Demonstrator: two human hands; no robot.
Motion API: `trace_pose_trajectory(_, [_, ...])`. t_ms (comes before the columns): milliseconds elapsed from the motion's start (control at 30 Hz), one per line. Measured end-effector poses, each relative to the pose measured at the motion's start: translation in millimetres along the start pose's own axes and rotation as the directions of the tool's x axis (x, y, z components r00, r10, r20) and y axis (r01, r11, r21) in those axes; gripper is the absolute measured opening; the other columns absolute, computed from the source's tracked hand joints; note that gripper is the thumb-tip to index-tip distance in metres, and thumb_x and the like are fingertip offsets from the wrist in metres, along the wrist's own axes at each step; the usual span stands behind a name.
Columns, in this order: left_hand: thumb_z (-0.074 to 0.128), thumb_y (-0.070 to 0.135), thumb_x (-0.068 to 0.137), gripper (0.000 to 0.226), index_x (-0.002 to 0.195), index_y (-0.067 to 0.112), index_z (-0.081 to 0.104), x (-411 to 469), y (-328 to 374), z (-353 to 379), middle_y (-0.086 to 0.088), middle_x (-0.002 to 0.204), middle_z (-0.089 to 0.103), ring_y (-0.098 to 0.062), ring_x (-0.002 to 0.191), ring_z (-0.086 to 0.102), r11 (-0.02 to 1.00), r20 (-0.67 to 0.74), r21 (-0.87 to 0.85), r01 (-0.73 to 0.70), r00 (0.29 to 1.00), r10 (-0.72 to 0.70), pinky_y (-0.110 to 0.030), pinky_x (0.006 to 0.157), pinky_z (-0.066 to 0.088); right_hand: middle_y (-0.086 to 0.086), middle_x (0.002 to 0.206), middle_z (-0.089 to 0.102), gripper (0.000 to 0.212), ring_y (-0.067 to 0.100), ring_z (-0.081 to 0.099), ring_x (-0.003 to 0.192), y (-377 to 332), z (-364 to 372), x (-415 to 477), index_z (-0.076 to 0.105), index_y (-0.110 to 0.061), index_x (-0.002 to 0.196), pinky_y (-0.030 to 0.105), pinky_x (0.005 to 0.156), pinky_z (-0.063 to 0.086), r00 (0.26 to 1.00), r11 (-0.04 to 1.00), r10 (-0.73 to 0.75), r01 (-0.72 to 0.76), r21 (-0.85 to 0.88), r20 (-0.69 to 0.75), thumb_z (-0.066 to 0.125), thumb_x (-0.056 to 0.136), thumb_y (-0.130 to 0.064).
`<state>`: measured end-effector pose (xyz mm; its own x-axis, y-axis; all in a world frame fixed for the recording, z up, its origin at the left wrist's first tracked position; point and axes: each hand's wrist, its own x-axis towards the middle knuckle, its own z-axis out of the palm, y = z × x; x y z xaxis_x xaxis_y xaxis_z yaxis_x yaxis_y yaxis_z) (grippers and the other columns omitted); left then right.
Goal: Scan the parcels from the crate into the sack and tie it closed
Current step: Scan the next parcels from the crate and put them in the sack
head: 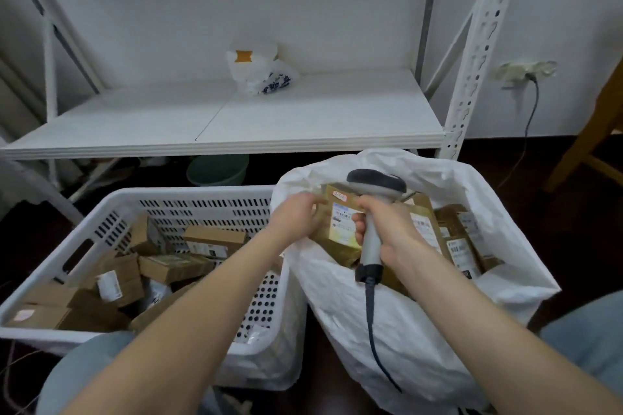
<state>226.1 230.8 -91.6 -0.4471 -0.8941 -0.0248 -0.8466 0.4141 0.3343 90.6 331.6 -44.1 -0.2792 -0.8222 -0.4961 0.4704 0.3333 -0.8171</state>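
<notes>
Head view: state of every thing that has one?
left hand, holds the parcel over the sack
right hand, grips the scanner handle
parcel, held, label facing up
scanner, held, cable attached
sack, open, untied, part filled with parcels
crate, several parcels inside
wall socket, plug in

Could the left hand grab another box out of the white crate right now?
Probably not yet: the left hand is holding a parcel over the sack. Once it lets go, the open crate lies right beside it, boxes uncovered.
</notes>
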Motion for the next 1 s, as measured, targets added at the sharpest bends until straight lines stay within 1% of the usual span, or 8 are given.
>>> trace_pose_trajectory(67, [0.052, 0.018, 0.092, 0.030, 0.119, 0.022, 0.064, -16, -22, -18, 0.000, 0.116, 0.063, -0.018, 0.104, 0.060, 0.995, -0.187, -0.087, 0.055, 0.980, -0.071, -0.035, 0.086, 0.051, 0.002, 0.047, 0.050, 0.011, 0.010, 0.043, 0.038, 7, 24, -6, 0.057, -0.007, 0.078, 0.019, 0.041, 0.038, 0.998, 1.000, -0.007, 0.008, -0.016, 0.060, 0.062, 0.088, -0.008])
trace_pose_trajectory(100, [0.053, 0.019, 0.092, 0.028, 0.117, 0.021, 0.066, -24, -36, -24, -0.001, 0.114, 0.064, -0.018, 0.102, 0.061, 0.991, -0.200, -0.098, 0.092, 0.974, -0.110, -0.034, 0.084, 0.052, 0.002, 0.046, 0.049, 0.010, 0.009, 0.042, 0.036, 13, 38, -8, 0.056, -0.007, 0.080, 0.018, 0.039, 0.037, 0.995, 0.999, -0.008, 0.012, -0.035, 0.095, 0.060, 0.088, -0.007])
trace_pose_trajectory(233, [0.058, 0.025, 0.088, 0.031, 0.118, 0.017, 0.064, -58, -107, -23, -0.005, 0.120, 0.064, -0.022, 0.105, 0.060, 0.955, -0.051, -0.006, 0.296, 0.954, -0.296, -0.034, 0.086, 0.050, 0.005, 0.053, 0.050, 0.003, 0.010, 0.043, 0.038, 52, 92, -10, 0.057, -0.004, 0.089, 0.020, 0.039, 0.038, 0.979, 0.989, 0.042, -0.013, -0.145, 0.198, 0.059, 0.090, -0.007])
trace_pose_trajectory(400, [0.063, 0.029, 0.087, 0.044, 0.127, 0.013, 0.057, -93, -189, 2, -0.009, 0.124, 0.061, -0.025, 0.110, 0.058, 0.863, 0.114, 0.023, 0.504, 0.856, -0.503, -0.035, 0.091, 0.050, 0.002, 0.052, 0.052, 0.006, 0.011, 0.045, 0.043, 109, 151, 10, 0.061, -0.006, 0.087, 0.021, 0.042, 0.041, 0.947, 0.957, 0.194, -0.125, -0.263, 0.257, 0.062, 0.090, -0.012])
trace_pose_trajectory(500, [0.061, 0.033, 0.087, 0.051, 0.133, 0.012, 0.050, -103, -229, 22, -0.011, 0.134, 0.054, -0.027, 0.119, 0.053, 0.821, 0.194, 0.049, 0.568, 0.801, -0.566, -0.037, 0.095, 0.047, 0.003, 0.051, 0.053, 0.007, 0.012, 0.047, 0.044, 141, 177, 29, 0.062, -0.005, 0.089, 0.024, 0.044, 0.042, 0.932, 0.934, 0.277, -0.205, -0.291, 0.233, 0.065, 0.088, -0.011])
trace_pose_trajectory(633, [0.050, 0.038, 0.093, 0.045, 0.128, 0.010, 0.045, -99, -276, 46, -0.016, 0.130, 0.049, -0.033, 0.116, 0.049, 0.763, 0.273, 0.103, 0.638, 0.719, -0.639, -0.043, 0.096, 0.045, 0.007, 0.055, 0.055, 0.006, 0.013, 0.046, 0.042, 171, 207, 62, 0.061, -0.003, 0.087, 0.025, 0.044, 0.041, 0.928, 0.918, 0.335, -0.282, -0.279, 0.163, 0.064, 0.088, -0.007])
trace_pose_trajectory(800, [0.064, 0.042, 0.086, 0.061, 0.131, 0.009, 0.040, -82, -331, 64, -0.015, 0.129, 0.050, -0.034, 0.117, 0.051, 0.724, 0.351, 0.196, 0.661, 0.642, -0.682, -0.042, 0.091, 0.048, 0.006, 0.053, 0.050, 0.010, 0.014, 0.042, 0.038, 202, 227, 112, 0.058, -0.003, 0.085, 0.025, 0.042, 0.038, 0.881, 0.865, 0.466, -0.432, -0.255, 0.087, 0.060, 0.092, -0.009])
trace_pose_trajectory(1000, [0.066, 0.052, 0.082, 0.075, 0.140, 0.013, 0.037, -81, -390, 80, -0.014, 0.140, 0.042, -0.035, 0.126, 0.044, 0.596, 0.462, 0.272, 0.755, 0.441, -0.770, -0.047, 0.100, 0.045, 0.002, 0.043, 0.053, 0.021, 0.011, 0.047, 0.033, 248, 230, 151, 0.057, -0.006, 0.072, 0.024, 0.044, 0.043, 0.760, 0.757, 0.645, -0.619, -0.209, 0.083, 0.062, 0.091, -0.013])
